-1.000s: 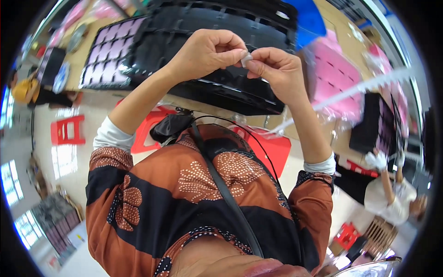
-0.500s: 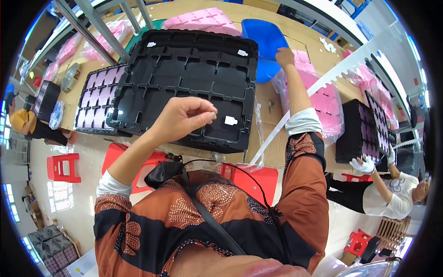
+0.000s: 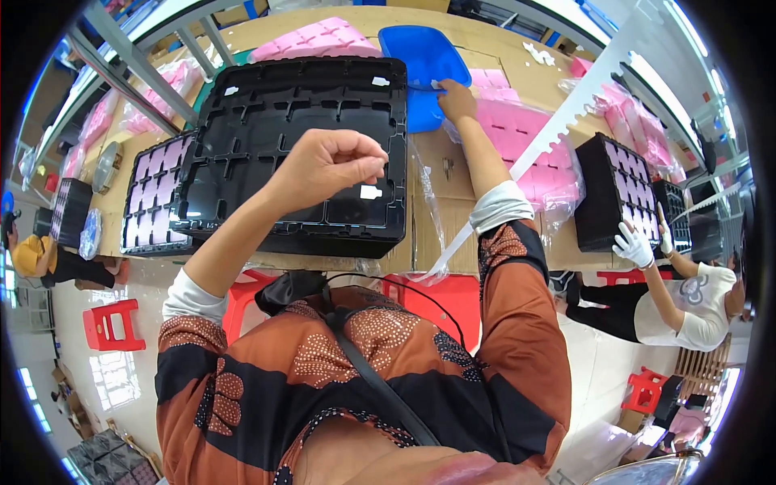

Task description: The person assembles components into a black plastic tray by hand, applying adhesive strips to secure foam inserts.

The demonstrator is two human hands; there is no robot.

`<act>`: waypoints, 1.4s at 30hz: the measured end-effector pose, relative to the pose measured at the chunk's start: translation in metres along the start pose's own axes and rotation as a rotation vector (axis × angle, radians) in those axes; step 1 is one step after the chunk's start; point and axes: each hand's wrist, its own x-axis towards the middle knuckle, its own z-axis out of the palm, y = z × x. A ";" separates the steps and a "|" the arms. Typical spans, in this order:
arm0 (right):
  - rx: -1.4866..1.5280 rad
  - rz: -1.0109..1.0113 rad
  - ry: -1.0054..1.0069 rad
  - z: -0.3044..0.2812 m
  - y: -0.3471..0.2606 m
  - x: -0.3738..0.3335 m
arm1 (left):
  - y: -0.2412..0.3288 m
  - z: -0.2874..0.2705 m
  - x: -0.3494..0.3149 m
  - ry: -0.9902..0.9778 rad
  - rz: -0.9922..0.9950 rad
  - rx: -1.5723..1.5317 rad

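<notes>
A large black plastic tray (image 3: 259,190) with cross-shaped ribs lies in front of me on the workbench. Small white pieces rest in its compartments, one of them a white tab (image 3: 371,192) near the front right. Over the tray, my left hand (image 3: 327,166) has thumb and fingers pinched together; whatever may be between them is too small to make out. At the blue plastic bin (image 3: 420,40), my right hand (image 3: 457,102) has its fingers closed on a thin dark strip (image 3: 423,88) that sticks out to the left over the bin.
Left of the tray stands a tray with pink-purple filling (image 3: 158,190). Pink foam sheets (image 3: 525,133) in clear film lie to the right. A co-worker in white gloves (image 3: 634,245) handles a black tray stack (image 3: 602,194). Red stools (image 3: 440,303) stand below the bench edge.
A thin dark strip now shows in my right hand at the bin. My left hand has risen off the tray's front part. The co-worker's upright panel has been moved from the stack.
</notes>
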 end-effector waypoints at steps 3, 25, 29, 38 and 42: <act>-0.092 0.122 -0.142 -0.012 -0.015 -0.009 | -0.006 -0.001 0.001 -0.034 0.004 -0.008; 1.377 0.369 0.176 -0.116 -0.086 -0.194 | 0.005 0.044 0.100 0.093 0.480 0.294; 1.352 0.284 0.189 -0.122 -0.100 -0.208 | 0.016 0.062 0.106 -0.078 0.411 0.292; 0.350 -0.192 0.846 -0.164 -0.108 -0.211 | 0.018 0.065 0.091 -0.061 0.325 0.192; 0.303 -0.272 0.729 -0.167 -0.102 -0.195 | 0.017 0.069 0.088 -0.089 0.275 0.091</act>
